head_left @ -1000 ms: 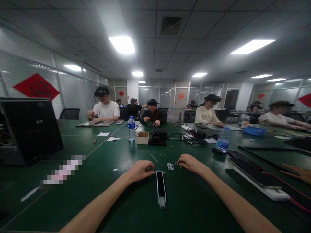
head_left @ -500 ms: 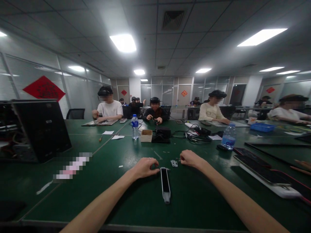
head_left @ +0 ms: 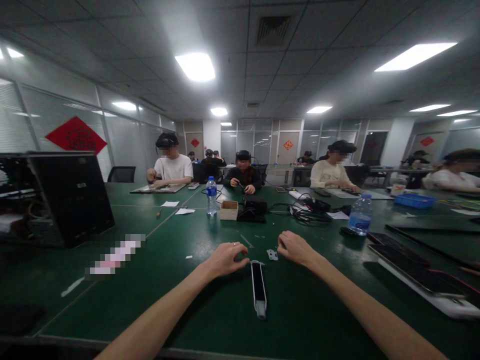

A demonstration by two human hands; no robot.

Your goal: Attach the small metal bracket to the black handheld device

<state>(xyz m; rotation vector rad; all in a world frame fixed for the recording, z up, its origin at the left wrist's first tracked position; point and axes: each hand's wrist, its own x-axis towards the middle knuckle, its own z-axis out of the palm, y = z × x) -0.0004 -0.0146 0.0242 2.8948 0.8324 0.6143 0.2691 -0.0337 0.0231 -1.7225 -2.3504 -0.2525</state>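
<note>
My left hand [head_left: 227,260] rests with curled fingers just left of the top end of a long black-and-white handheld device [head_left: 258,290] lying on the green workbench [head_left: 195,310]. My right hand [head_left: 294,248] hovers over the bench, its fingers curled, close to a small perforated metal hinge plate [head_left: 272,255]. Neither hand clearly holds anything, though small parts could be hidden under my fingers. A few tiny screws may lie near the plate, but they are too small to tell.
Ahead stand a cardboard box [head_left: 229,210], a black soldering station [head_left: 255,207], tangled cables [head_left: 309,215] and water bottles [head_left: 360,215]. A computer case [head_left: 71,200] stands left and power strips [head_left: 416,275] lie right. Several co-workers sit across the bench.
The whole scene has shifted right and up in the view as my head moved. My hands stay close to the device and plate, and a co-worker's hand has left the right edge.
</note>
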